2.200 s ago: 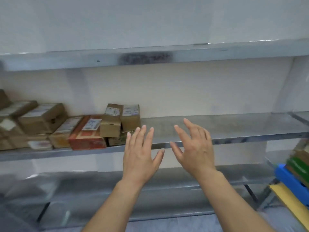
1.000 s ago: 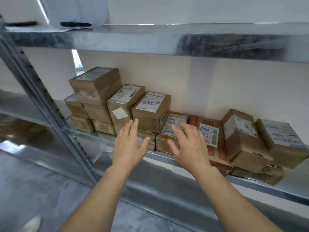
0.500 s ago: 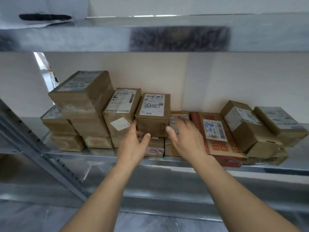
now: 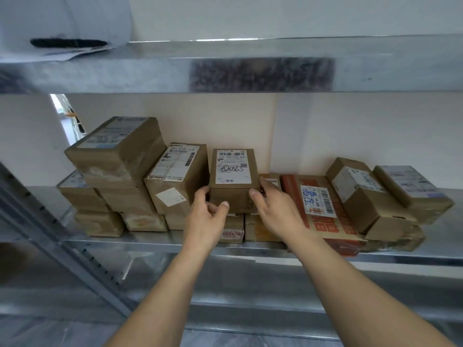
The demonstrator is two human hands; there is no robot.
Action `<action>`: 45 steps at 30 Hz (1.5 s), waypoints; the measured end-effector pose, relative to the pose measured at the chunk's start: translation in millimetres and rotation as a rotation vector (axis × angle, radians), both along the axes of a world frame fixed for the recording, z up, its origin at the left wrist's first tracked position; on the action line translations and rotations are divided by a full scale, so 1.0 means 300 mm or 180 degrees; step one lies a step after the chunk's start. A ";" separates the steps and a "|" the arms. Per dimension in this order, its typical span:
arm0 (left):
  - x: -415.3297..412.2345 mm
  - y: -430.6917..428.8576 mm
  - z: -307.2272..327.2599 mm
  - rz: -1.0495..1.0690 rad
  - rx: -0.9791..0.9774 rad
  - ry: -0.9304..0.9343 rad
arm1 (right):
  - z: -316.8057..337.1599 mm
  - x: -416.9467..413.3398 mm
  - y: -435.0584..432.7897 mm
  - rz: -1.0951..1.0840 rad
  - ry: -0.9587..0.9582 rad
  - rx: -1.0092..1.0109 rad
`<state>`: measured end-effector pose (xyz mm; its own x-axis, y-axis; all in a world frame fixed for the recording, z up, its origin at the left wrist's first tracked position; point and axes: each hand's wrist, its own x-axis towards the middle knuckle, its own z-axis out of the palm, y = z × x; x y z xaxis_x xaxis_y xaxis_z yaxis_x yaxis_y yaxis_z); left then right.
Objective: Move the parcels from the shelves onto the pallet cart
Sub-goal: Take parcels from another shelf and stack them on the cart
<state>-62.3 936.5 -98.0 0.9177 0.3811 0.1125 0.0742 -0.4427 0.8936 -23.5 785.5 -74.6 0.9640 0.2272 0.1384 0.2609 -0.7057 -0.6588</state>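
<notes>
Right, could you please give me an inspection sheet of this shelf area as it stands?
Surface: metal shelf, carrying parcels.
Job's things: labelled box sits atop lower boxes; stacked boxes to its left; red box to its right; pallet cart not in view.
Clutter: nothing seen.
Hands: left hand grips the labelled box's left side, right hand its right side.
Cables: nothing seen.
Surroundings: upper shelf, cream wall, white wrapped item on the upper shelf.
</notes>
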 end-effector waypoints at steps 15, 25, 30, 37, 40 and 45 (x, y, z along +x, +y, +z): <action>0.005 -0.024 0.037 0.0568 0.0583 0.0142 | 0.012 -0.074 -0.040 -0.0129 -0.0467 -0.0564; 0.019 -0.054 0.065 0.0686 0.0847 0.0280 | 0.016 0.030 -0.079 -0.0453 -0.0610 -0.0386; 0.041 -0.063 0.085 0.0652 0.0980 0.0468 | 0.030 0.170 -0.094 -0.0269 -0.0001 -0.0118; 0.057 -0.074 0.092 0.0594 0.0950 0.0590 | 0.021 0.268 -0.089 0.0085 0.0588 0.0263; 0.060 -0.062 0.086 0.0560 0.0770 0.0547 | 0.012 0.266 -0.094 0.0009 0.0681 0.0401; 0.050 -0.063 0.075 0.0393 0.0463 0.0573 | 0.017 0.258 -0.119 -0.0079 0.0796 0.0554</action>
